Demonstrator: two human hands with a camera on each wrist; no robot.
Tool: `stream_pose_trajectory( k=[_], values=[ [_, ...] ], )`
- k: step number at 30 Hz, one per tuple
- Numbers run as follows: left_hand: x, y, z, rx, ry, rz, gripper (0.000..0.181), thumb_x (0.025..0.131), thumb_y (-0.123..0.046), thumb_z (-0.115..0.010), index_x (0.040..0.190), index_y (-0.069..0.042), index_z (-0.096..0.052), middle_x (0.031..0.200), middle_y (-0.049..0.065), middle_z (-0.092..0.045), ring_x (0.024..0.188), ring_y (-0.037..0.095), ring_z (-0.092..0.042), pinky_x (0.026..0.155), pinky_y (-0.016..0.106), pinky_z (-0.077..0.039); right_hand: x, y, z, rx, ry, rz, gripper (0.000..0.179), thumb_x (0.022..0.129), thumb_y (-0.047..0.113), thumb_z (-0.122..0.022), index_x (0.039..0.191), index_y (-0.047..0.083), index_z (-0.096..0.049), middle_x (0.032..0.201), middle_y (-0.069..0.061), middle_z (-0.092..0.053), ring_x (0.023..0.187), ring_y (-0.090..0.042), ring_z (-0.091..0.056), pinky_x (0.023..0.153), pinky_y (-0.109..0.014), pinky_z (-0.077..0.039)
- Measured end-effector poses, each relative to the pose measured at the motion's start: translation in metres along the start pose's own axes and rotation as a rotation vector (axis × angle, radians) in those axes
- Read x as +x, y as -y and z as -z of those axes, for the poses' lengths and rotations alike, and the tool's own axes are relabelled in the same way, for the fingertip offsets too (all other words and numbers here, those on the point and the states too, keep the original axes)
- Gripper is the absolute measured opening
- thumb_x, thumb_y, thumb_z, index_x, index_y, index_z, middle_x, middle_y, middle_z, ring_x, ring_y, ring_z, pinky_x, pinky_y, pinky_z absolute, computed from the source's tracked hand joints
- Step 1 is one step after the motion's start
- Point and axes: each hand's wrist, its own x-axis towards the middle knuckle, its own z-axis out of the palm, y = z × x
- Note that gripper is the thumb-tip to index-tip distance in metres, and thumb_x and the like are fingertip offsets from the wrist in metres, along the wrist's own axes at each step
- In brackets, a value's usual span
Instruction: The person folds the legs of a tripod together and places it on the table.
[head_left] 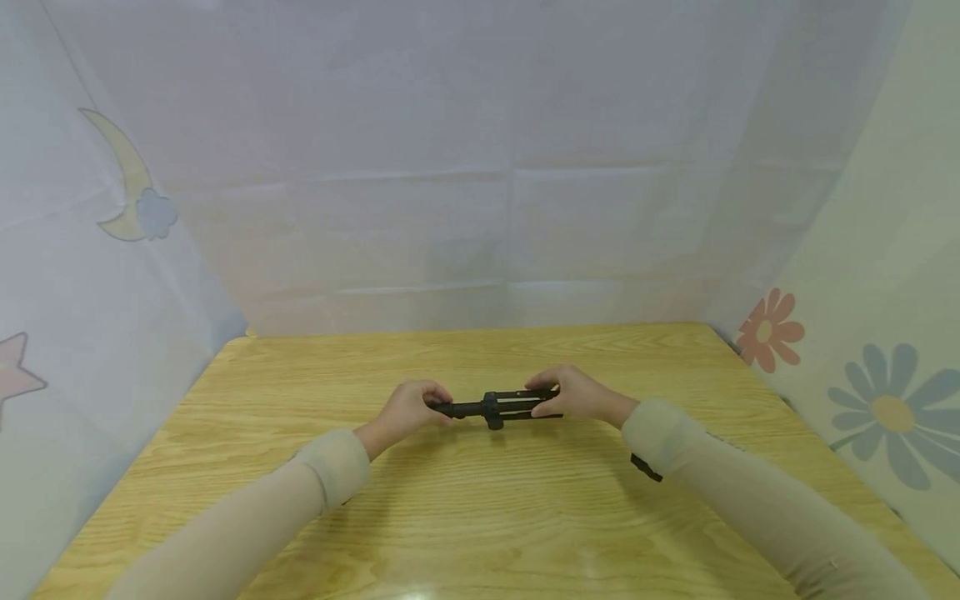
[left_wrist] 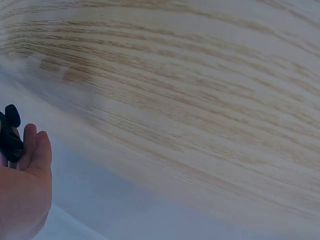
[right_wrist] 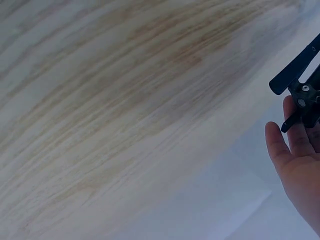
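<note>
A small black tripod lies sideways between both hands, close over the wooden table. My left hand grips its narrow end, fingers and thumb curled around it. At the opposite end, my right hand holds the legs, which lie roughly parallel with narrow gaps between them. In the left wrist view, dark parts of the tripod show at the left edge against the fingers. The right wrist view has a leg tip and hinge of the tripod above the fingers. Both grips are partly hidden by the hands themselves.
The wood-grain table reaches to a pale cloth wall at the back. Cloth walls with a moon print on the left and flower prints on the right flank it. A black strap hangs below the right cuff.
</note>
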Motion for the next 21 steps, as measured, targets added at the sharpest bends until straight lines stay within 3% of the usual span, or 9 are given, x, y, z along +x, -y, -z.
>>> stream_pose_trajectory(
  k=[21],
  values=[
    [0.001, 0.009, -0.009, -0.007, 0.051, 0.045, 0.031, 0.076, 0.004, -0.08, 0.104, 0.001, -0.069, 0.104, 0.007, -0.068, 0.104, 0.026, -0.062, 0.09, 0.041, -0.051, 0.0, -0.019, -0.016, 0.001, 0.0, 0.023, 0.052, 0.085, 0.012, -0.077, 0.129, -0.006, -0.057, 0.128, -0.019, -0.06, 0.119, -0.036, -0.054, 0.098, -0.051, -0.044]
  ],
)
